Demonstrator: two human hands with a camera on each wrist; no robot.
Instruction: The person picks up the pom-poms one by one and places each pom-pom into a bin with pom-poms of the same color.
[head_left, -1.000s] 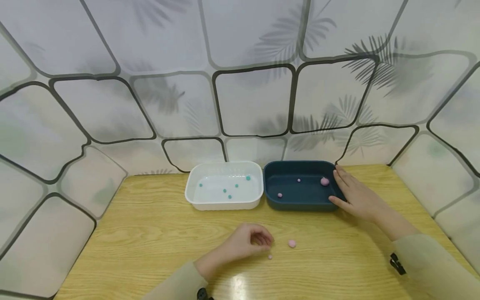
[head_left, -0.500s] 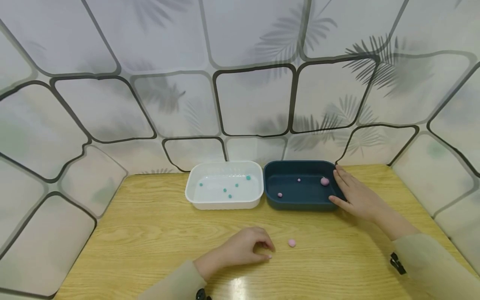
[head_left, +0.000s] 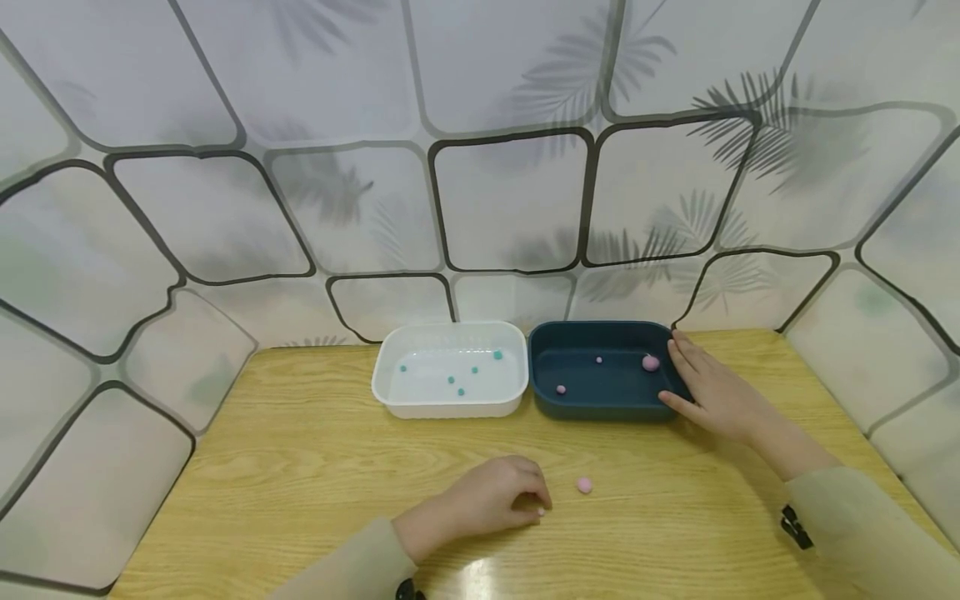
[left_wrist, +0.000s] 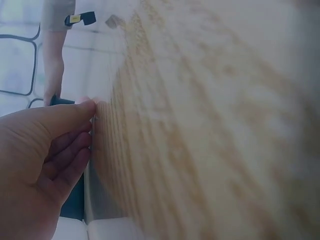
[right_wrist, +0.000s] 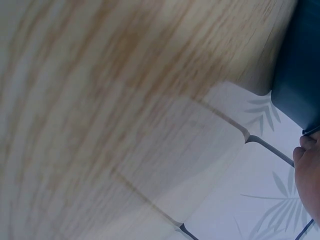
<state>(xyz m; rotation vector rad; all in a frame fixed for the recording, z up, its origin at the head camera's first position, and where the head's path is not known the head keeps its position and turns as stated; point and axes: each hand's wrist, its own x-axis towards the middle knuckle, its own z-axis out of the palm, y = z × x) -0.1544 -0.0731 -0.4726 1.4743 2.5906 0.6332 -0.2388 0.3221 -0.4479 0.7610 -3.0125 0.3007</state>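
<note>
My left hand [head_left: 487, 500] is low over the table, pinching a tiny pink ball [head_left: 541, 512] between thumb and fingertips. In the left wrist view the thumb [left_wrist: 75, 114] meets the forefinger and mostly hides that ball. Just to the right, a larger pink ball [head_left: 584, 485] lies on the wood. Against the right end of a dark blue tray [head_left: 600, 412] rests my right hand [head_left: 716, 398], its fingers straight along the rim. Inside that tray are three pink balls, the biggest [head_left: 650, 363] near the right hand. The right wrist view catches only part of the hand [right_wrist: 309, 175] beside the tray.
A white tray [head_left: 450, 411] stands left of the dark blue one, side by side with it, and holds several small teal balls [head_left: 498, 355]. Behind both trays rises a patterned wall [head_left: 510, 208]. The wooden table [head_left: 300, 442] extends in front.
My left hand has closed its thumb and fingertips on the tiny pink ball, which lay beside the thumb a second ago. The right hand keeps its place at the dark blue tray.
</note>
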